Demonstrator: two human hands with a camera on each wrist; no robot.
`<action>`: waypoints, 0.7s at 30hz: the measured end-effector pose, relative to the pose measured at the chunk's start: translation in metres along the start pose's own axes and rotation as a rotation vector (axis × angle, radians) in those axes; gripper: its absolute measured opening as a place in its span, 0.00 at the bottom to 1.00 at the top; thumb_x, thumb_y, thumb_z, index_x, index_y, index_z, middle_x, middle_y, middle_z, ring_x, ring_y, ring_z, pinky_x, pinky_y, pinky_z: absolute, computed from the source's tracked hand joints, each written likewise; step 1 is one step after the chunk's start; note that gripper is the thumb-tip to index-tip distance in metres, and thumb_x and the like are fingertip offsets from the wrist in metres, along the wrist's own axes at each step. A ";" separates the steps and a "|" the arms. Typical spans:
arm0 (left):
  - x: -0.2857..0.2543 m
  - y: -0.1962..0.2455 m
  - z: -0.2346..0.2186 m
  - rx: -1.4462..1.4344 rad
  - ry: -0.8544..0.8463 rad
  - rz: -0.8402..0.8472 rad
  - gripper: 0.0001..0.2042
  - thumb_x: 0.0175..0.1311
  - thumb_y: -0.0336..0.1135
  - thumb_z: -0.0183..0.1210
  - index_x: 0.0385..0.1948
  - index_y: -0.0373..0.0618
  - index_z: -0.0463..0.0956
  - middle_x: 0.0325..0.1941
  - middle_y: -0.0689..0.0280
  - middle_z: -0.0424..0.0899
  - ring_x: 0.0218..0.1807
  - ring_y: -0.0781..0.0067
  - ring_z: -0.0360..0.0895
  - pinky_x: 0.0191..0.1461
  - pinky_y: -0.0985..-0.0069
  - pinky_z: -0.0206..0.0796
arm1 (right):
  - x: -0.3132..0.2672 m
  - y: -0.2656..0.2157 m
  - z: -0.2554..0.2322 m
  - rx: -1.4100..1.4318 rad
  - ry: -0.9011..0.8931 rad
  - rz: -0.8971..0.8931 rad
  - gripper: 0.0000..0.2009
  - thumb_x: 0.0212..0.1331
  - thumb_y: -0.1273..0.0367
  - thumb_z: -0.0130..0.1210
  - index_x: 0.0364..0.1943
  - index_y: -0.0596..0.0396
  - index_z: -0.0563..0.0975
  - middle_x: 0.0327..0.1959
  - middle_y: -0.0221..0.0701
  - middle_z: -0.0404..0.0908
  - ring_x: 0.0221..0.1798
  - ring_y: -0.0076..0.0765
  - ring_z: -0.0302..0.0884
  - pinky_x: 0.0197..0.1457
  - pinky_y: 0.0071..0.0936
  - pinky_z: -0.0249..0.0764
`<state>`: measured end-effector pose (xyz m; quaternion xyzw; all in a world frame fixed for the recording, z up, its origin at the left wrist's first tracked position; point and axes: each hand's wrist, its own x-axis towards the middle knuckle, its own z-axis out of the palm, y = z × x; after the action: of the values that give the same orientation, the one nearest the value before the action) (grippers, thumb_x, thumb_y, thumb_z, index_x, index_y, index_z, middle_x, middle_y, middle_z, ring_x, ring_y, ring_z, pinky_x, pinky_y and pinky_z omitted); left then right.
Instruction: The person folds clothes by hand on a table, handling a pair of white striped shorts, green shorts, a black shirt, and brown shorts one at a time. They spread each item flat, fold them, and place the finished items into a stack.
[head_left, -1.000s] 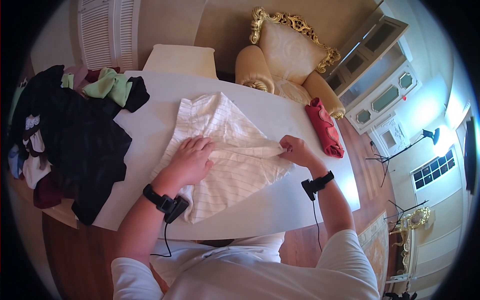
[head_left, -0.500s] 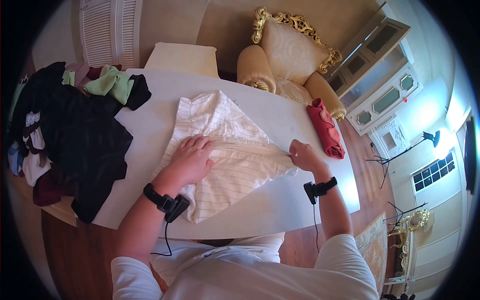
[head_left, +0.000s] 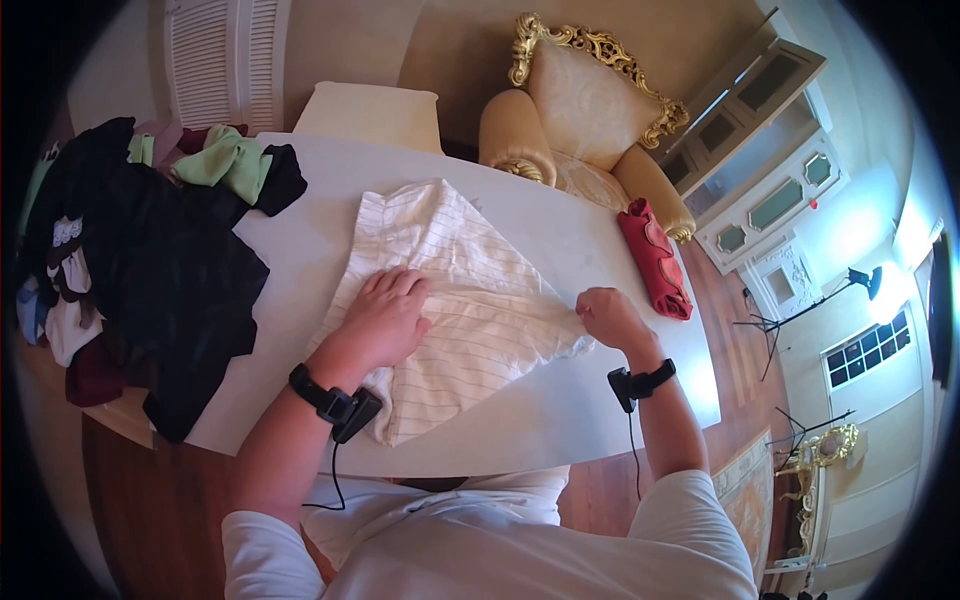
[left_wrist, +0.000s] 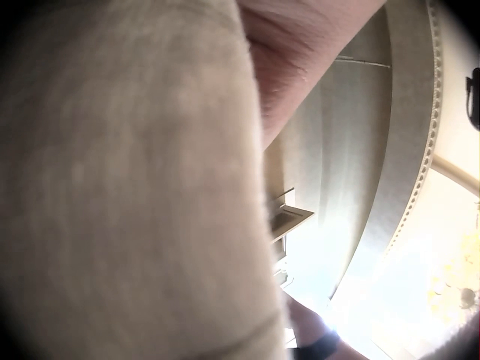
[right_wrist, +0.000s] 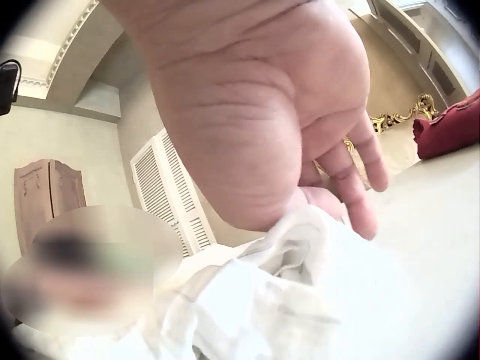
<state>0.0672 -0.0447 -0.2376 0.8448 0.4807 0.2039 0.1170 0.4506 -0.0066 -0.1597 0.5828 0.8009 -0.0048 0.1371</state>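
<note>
A white garment with thin dark stripes (head_left: 455, 365) lies spread on the table, narrowing toward the far side. Flat on its left part rests my left hand (head_left: 385, 315), fingers together and nearly straight. My right hand (head_left: 612, 318) pinches the garment's right edge between thumb and curled fingers, and the cloth runs taut between the two hands. The right wrist view shows the palm close up, with bunched white fabric (right_wrist: 292, 262) at the thumb. In the left wrist view, blurred cloth (left_wrist: 135, 180) fills most of the left side, hiding the left fingers.
A heap of clothes, mostly black (head_left: 190, 290), covers the left end of the white table (head_left: 310, 235). Near the right edge lies a rolled red item (head_left: 655, 260). Behind the table stand a gilded armchair (head_left: 580, 120) and a pale chair or stool (head_left: 370, 115).
My right hand has drawn the garment's edge a little to the right, and the raised fold between the hands has flattened. The left hand has stayed in place on the cloth.
</note>
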 end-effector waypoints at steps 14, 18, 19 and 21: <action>0.007 -0.004 -0.005 -0.151 0.138 -0.018 0.21 0.63 0.31 0.66 0.58 0.39 0.77 0.59 0.52 0.82 0.64 0.48 0.77 0.70 0.59 0.69 | -0.019 -0.048 -0.006 0.430 0.334 -0.193 0.13 0.62 0.66 0.64 0.48 0.53 0.84 0.49 0.41 0.83 0.55 0.51 0.81 0.60 0.45 0.78; 0.007 -0.002 -0.006 -0.206 0.284 -0.085 0.12 0.61 0.30 0.67 0.45 0.41 0.80 0.47 0.54 0.84 0.53 0.49 0.80 0.58 0.60 0.74 | -0.027 -0.054 -0.002 0.332 0.297 -0.292 0.18 0.55 0.64 0.72 0.47 0.57 0.83 0.49 0.41 0.83 0.53 0.51 0.82 0.58 0.43 0.79; 0.008 -0.002 -0.008 -0.209 0.261 -0.109 0.10 0.61 0.30 0.67 0.42 0.41 0.79 0.44 0.55 0.83 0.51 0.49 0.81 0.57 0.59 0.74 | -0.028 -0.052 -0.002 0.273 0.290 -0.281 0.18 0.55 0.64 0.73 0.46 0.59 0.83 0.48 0.41 0.83 0.51 0.51 0.83 0.57 0.42 0.79; 0.008 -0.005 -0.008 -0.214 0.234 -0.140 0.07 0.62 0.30 0.67 0.38 0.42 0.79 0.41 0.56 0.83 0.49 0.49 0.81 0.55 0.58 0.74 | -0.029 -0.045 -0.004 0.265 0.200 -0.288 0.17 0.56 0.64 0.72 0.46 0.59 0.83 0.47 0.42 0.84 0.51 0.51 0.83 0.56 0.42 0.79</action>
<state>0.0633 -0.0356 -0.2305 0.7623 0.5244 0.3423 0.1633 0.4163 -0.0477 -0.1558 0.4731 0.8778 -0.0718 -0.0228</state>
